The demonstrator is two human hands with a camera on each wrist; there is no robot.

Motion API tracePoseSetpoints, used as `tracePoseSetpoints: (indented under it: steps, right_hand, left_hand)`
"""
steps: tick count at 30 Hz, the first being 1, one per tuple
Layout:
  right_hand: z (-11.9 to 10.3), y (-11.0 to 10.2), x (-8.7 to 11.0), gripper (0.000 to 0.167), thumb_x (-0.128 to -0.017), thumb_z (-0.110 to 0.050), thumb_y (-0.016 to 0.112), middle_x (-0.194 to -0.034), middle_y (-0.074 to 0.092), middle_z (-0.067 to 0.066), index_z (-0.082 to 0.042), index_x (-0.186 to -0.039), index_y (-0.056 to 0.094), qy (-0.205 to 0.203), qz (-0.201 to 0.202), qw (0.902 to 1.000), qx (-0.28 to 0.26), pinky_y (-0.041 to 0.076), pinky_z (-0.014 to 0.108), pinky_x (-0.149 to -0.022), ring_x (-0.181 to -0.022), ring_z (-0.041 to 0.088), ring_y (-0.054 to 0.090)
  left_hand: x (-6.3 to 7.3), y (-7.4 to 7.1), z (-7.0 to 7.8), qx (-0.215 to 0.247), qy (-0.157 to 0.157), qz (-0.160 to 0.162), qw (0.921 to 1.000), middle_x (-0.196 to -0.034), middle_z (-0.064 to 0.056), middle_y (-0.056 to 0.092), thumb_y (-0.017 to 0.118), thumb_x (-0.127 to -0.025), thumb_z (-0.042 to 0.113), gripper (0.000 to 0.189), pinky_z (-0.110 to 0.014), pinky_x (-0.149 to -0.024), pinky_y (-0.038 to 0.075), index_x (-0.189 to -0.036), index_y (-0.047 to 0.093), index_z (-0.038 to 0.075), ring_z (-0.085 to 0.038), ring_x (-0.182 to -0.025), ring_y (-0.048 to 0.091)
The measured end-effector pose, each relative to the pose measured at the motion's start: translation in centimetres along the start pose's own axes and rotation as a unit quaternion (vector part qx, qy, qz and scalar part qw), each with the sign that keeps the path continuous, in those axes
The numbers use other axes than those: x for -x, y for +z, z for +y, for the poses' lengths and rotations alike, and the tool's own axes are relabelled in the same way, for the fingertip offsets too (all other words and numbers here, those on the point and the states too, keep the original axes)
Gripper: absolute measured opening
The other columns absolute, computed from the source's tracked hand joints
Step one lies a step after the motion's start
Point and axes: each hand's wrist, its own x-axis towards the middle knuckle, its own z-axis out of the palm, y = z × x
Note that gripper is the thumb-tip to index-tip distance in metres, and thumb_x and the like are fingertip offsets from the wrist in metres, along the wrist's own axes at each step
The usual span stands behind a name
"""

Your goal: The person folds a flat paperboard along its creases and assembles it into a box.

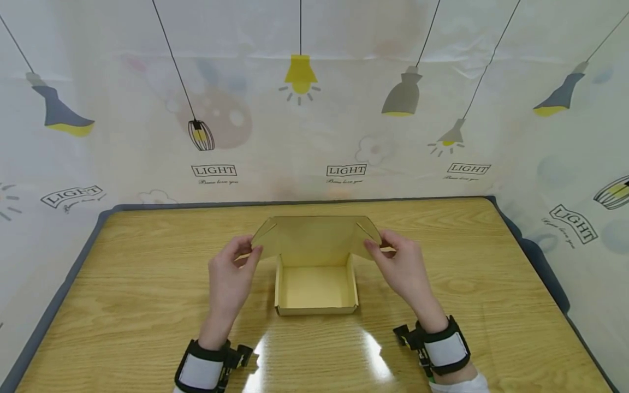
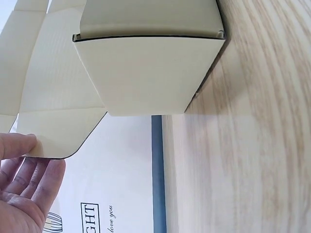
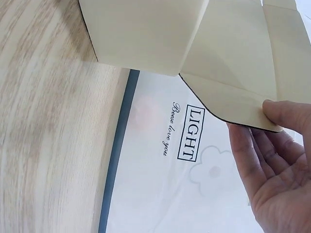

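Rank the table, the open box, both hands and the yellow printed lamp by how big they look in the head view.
Largest to smallest:
1. Table
2. Open box
3. Left hand and right hand, too alike to rank
4. Yellow printed lamp

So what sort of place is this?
Likely an indoor recording booth: a table, a lamp-print sheet hanging round it on three sides, and black wrist straps with small devices.

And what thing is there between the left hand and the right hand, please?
Between the left hand and the right hand is the open box, its lid raised; the head view shows this.
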Motion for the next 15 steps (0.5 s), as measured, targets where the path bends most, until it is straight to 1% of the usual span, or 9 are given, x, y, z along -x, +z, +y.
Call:
tracePoseSetpoints:
  steps: [6,11,15]
  right_hand:
    - [-0.01,-0.05,-0.07,0.007,-0.086,-0.015,0.07,-0.086,0.071,0.006,-0.008,-0.086,0.07,0.004,-0.004,1.0,0.007,0.058,0.02,-0.062,-0.083,0.02,0.069]
    - [-0.03,-0.06,-0.01,0.007,-0.087,-0.016,0.07,-0.086,0.071,0.005,-0.009,-0.088,0.071,-0.001,-0.004,1.0,0.006,0.057,0.018,-0.062,-0.083,0.02,0.069]
    - [-0.02,0.0,0.03,0.006,-0.086,-0.015,0.07,-0.085,0.071,0.004,-0.009,-0.088,0.071,-0.008,0.002,1.0,0.003,0.057,0.018,-0.06,-0.081,0.017,0.069]
  left_hand:
    - [-0.04,-0.18,-0.01,-0.006,0.0,0.001,1.0,-0.092,-0.01,0.072,0.071,-0.084,0.007,0.017,-0.028,-0.07,0.059,-0.1,0.069,0.003,-0.018,-0.085,0.068]
    - [-0.07,-0.22,0.0,-0.001,-0.003,0.001,1.0,-0.091,-0.011,0.071,0.071,-0.084,0.007,0.016,-0.03,-0.07,0.059,-0.1,0.069,0.002,-0.02,-0.085,0.068]
    - [-0.06,-0.22,0.1,0.003,-0.005,-0.002,1.0,-0.091,-0.012,0.071,0.071,-0.085,0.008,0.016,-0.029,-0.071,0.059,-0.099,0.069,0.002,-0.021,-0.085,0.068]
